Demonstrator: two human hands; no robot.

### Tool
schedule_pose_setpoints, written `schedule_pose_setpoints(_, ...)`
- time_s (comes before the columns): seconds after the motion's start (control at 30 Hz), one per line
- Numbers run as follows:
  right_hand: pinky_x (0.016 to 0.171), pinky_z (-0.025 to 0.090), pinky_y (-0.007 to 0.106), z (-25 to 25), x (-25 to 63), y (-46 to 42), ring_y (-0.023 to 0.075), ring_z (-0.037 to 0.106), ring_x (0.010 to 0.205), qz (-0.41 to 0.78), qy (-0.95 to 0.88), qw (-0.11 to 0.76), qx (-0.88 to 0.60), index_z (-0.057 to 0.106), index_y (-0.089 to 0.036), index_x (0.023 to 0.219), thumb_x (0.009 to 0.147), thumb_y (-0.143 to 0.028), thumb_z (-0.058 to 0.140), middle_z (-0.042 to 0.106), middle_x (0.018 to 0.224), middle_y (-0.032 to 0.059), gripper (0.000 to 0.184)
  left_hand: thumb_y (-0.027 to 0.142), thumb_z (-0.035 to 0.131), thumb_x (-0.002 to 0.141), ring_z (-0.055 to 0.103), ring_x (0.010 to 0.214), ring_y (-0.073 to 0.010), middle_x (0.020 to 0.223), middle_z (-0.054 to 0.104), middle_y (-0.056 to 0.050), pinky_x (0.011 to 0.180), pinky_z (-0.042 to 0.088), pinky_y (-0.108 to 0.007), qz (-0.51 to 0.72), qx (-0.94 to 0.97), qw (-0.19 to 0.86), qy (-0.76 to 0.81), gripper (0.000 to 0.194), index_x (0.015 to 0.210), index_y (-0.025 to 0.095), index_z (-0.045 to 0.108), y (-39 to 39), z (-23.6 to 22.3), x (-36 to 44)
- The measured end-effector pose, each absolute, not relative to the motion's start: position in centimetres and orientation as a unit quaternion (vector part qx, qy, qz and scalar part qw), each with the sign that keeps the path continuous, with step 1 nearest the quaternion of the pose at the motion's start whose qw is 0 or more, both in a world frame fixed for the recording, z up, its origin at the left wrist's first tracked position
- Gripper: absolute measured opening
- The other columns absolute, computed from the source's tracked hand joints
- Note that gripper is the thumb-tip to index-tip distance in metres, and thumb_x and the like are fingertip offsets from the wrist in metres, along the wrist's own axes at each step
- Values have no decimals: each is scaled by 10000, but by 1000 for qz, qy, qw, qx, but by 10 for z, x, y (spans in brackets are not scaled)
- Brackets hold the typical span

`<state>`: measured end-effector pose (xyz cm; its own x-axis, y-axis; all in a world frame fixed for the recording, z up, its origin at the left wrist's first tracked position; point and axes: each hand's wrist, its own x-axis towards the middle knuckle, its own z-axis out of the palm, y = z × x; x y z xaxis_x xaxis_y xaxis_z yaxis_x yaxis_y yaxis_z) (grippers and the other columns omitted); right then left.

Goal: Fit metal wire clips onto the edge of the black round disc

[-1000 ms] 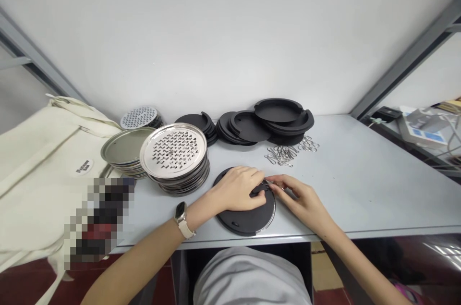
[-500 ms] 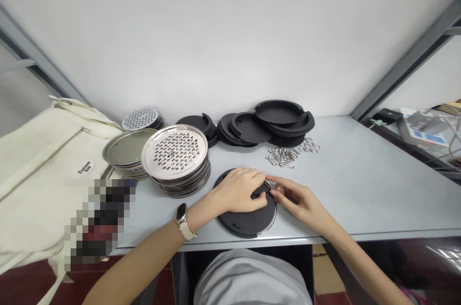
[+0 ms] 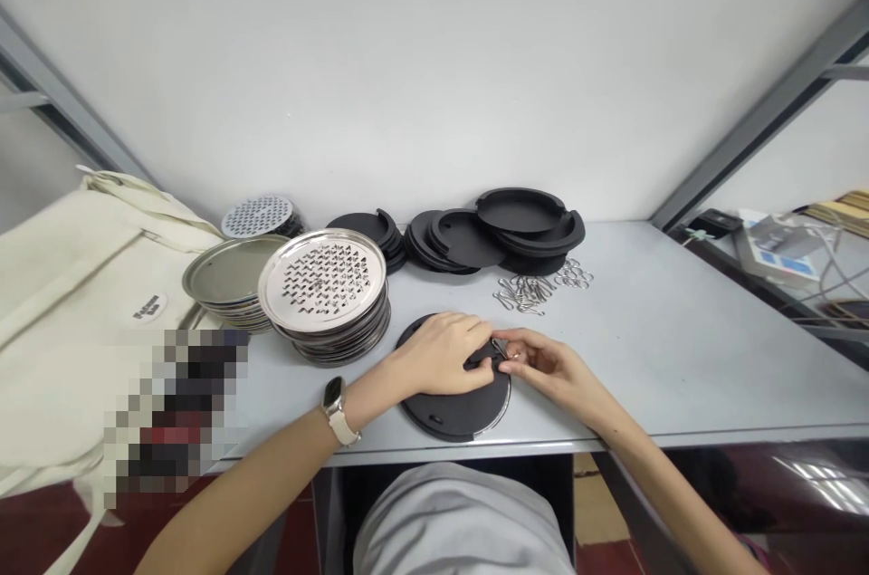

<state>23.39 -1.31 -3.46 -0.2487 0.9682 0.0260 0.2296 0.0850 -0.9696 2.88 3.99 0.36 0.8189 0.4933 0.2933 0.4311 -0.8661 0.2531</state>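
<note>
A black round disc (image 3: 456, 412) with a thin metal rim lies near the front edge of the grey table (image 3: 679, 349). My left hand (image 3: 441, 353) lies on top of the disc, fingers curled and pressing at its right edge. My right hand (image 3: 543, 367) meets it there, thumb and fingers pinched on a small metal wire clip (image 3: 501, 349) at the disc's edge. A smartwatch sits on my left wrist.
A stack of perforated steel discs (image 3: 322, 281) stands left of my hands, with plain steel discs (image 3: 227, 276) behind it. Black discs (image 3: 522, 226) are piled at the back, loose wire clips (image 3: 536, 285) in front of them. A cream cloth bag (image 3: 74, 285) lies at the left.
Both hands stay on the black disc's right edge; the right fingers have closed in a little on the clip. The view has shifted slightly.
</note>
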Motion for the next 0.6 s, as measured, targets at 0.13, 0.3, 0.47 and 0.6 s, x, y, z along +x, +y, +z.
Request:
schedule_pose_setpoints(0.13, 689, 425, 257, -35, 235, -12, 134, 479, 713, 483, -623, 384, -482, 634, -200, 1155, 757, -365, 744, 505, 737, -25, 445, 256, 531, 798, 542, 702, -169, 759, 580, -5, 656, 397, -288, 177, 951, 85, 241, 84, 797, 192, 477, 40, 4, 29)
schedule_pose_setpoints(0.3, 733, 444, 268, -25, 239, -15, 139, 513, 753, 507, -619, 359, -481, 624, -200, 1212, 804, -371, 695, 567, 797, 0, 448, 256, 525, 803, 545, 703, -170, 759, 579, -11, 659, 399, -286, 171, 951, 83, 245, 86, 781, 191, 472, 39, 5, 29)
schedule_pose_setpoints(0.47, 739, 471, 270, -18, 242, -17, 135, 545, 731, 529, -608, 351, -477, 642, -198, 1198, 824, -377, 670, 611, 786, 6, 415, 253, 529, 798, 542, 700, -169, 755, 576, -7, 668, 402, -288, 167, 951, 82, 248, 86, 782, 194, 469, 39, 6, 29)
schedule_pose_setpoints(0.6, 774, 485, 285, -18, 242, -17, 153, 576, 784, 528, -603, 348, -487, 649, -191, 1190, 798, -380, 699, 651, 849, 30, 438, 268, 536, 802, 545, 704, -174, 754, 576, -11, 672, 406, -290, 162, 952, 83, 248, 100, 785, 193, 473, 40, 4, 28)
